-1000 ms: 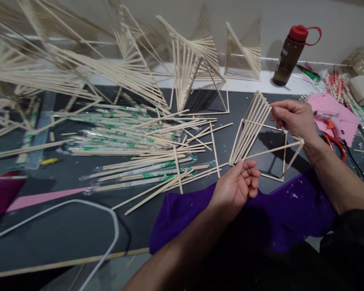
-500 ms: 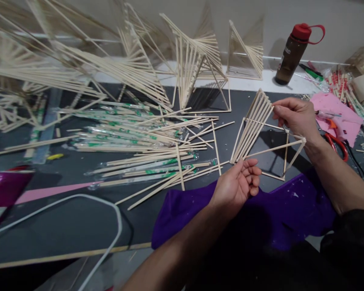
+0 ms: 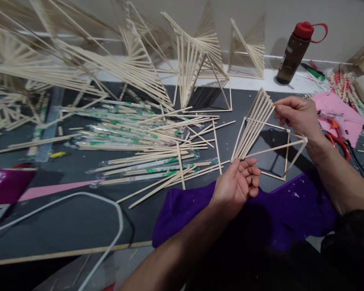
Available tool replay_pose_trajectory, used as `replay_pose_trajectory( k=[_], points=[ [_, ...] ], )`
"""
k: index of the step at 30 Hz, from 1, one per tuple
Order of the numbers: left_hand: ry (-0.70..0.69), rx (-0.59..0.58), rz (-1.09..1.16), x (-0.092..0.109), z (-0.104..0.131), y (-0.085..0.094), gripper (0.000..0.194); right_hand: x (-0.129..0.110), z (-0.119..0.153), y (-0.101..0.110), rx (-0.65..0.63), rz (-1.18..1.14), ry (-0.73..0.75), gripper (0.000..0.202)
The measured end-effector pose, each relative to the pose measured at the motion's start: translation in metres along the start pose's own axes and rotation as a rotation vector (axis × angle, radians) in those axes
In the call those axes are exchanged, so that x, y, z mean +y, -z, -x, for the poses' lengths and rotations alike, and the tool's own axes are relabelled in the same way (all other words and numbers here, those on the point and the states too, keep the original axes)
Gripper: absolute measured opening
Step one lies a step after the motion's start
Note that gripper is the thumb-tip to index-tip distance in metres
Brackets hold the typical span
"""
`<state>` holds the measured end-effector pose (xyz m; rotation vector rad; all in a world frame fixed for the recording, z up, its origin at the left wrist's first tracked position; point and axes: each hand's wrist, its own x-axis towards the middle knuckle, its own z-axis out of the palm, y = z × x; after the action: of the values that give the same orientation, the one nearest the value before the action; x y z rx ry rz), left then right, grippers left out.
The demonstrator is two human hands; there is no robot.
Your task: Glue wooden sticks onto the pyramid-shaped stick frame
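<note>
A small frame of wooden sticks point(image 3: 255, 125), with a fan of several slanting sticks on its left side, stands on the dark table in front of me. The thumb and forefinger of my right hand point(image 3: 297, 117) pinch the top end of the fan's rightmost stick. Palm up, my left hand point(image 3: 238, 182) is at the fan's lower end, its thumb at the bottom corner and its other fingers loosely curled and apart. Beneath my left hand lies a purple cloth point(image 3: 188, 212).
Loose and wrapped sticks point(image 3: 139, 133) cover the table at the left. Larger stick structures point(image 3: 197, 52) stand along the wall. A red-capped bottle point(image 3: 294, 52) is behind, with orange-handled scissors point(image 3: 339, 145) and pink paper point(image 3: 352, 117) at right. A white cable point(image 3: 119, 218) curves at the front left.
The whole view has shifted very slightly. Both hands keep nearly the same place at the stick frame, and the right pinch holds on.
</note>
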<state>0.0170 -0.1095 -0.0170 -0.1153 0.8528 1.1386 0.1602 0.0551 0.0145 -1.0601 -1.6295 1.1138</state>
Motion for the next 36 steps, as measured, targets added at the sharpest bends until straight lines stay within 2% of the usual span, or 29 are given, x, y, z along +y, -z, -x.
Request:
replay_pose_trajectory(
  k=[15,22,36],
  points=[
    [0.008,0.038,-0.028,0.001,-0.0016,-0.0054,0.04,-0.0001,-0.0012,0.0009,-0.013,0.004,-0.001,0.006],
    [0.008,0.025,-0.055,0.0001,-0.0008,-0.0057,0.042,0.0033,-0.0017,0.0025,-0.026,0.023,0.038,0.006],
    [-0.008,-0.003,-0.068,-0.0023,-0.001,-0.0038,0.041,0.003,-0.0004,0.0017,0.005,0.016,0.007,0.006]
  ],
)
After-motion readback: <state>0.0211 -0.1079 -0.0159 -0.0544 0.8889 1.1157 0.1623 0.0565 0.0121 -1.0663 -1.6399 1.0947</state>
